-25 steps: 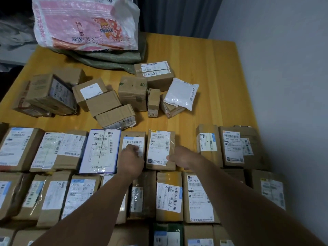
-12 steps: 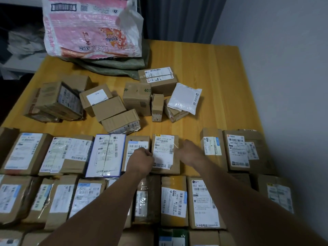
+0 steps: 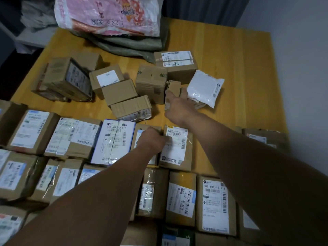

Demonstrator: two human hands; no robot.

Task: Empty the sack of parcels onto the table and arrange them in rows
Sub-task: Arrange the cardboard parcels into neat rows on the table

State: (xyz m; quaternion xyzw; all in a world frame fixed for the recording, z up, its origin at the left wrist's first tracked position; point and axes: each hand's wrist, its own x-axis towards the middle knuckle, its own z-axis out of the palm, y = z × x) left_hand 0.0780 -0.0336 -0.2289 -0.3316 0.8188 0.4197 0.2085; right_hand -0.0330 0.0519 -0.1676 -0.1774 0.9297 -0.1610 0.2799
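Several labelled cardboard parcels lie in rows along the near part of the wooden table (image 3: pixel 239 68). My left hand (image 3: pixel 152 141) rests with curled fingers on a small labelled box (image 3: pixel 140 134) in the far row, beside a taped box (image 3: pixel 177 150). My right hand (image 3: pixel 177 103) reaches into the loose pile behind the rows and grips a small narrow box (image 3: pixel 173 87). A white padded mailer (image 3: pixel 205 88) lies just right of that hand. The pink and white sack (image 3: pixel 110 15) lies at the table's far edge on a green sack (image 3: pixel 127 43).
Loose brown boxes (image 3: pixel 120 91) are heaped at the middle and left of the table. A grey wall runs along the right side. A dark curtain hangs behind the table. Bare wood shows at the far right.
My right hand has left the far row and reached forward to the small narrow box in the loose pile. My left hand stays on the small box in the row.
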